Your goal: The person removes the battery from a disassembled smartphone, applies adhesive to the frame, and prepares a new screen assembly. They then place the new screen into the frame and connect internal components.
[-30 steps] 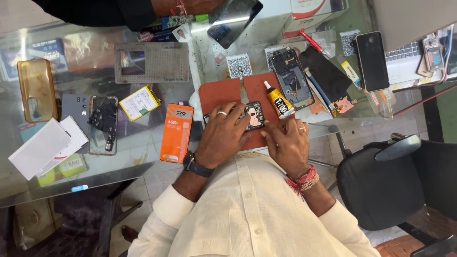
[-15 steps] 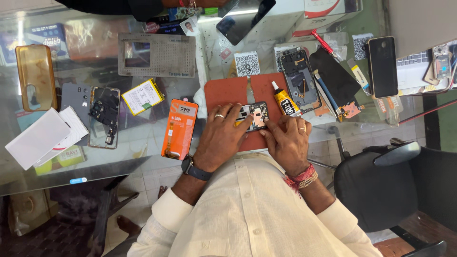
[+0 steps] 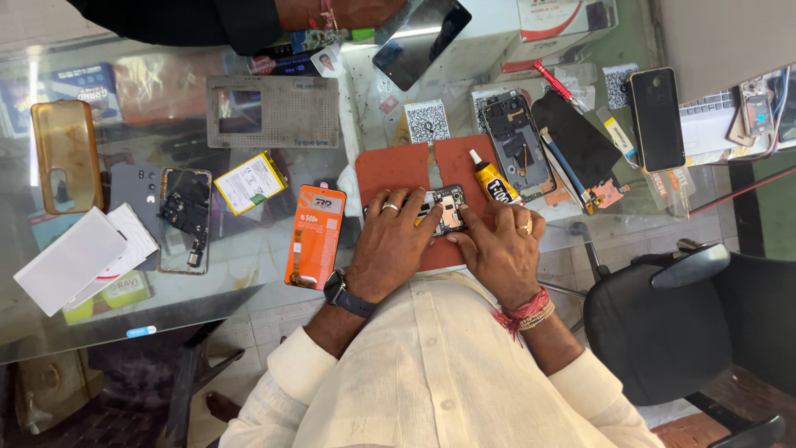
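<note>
Left hand (image 3: pixel 396 236) and right hand (image 3: pixel 497 245) largely hide the opened phone (image 3: pixel 448 207).

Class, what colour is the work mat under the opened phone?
The rectangular rubber work mat is reddish-orange, seen best in the head view.

The left hand (image 3: pixel 391 241) and the right hand (image 3: pixel 500 245) lie side by side on a red mat (image 3: pixel 398 170) on the glass worktop (image 3: pixel 249 274), fingertips pressing an opened phone (image 3: pixel 448 207) between them. A yellow glue tube (image 3: pixel 495 180) lies just beside the right hand, and past it a second stripped phone frame (image 3: pixel 518 145). An orange box (image 3: pixel 315 236) sits left of the left hand, near a flat battery (image 3: pixel 250 182) and another opened phone (image 3: pixel 184 217). A red screwdriver (image 3: pixel 560 85) and a dark phone (image 3: pixel 655 118) lie further right. Another person's dark sleeve (image 3: pixel 191 21) reaches in at the top edge. A black chair (image 3: pixel 663 332) stands at the right.
</note>
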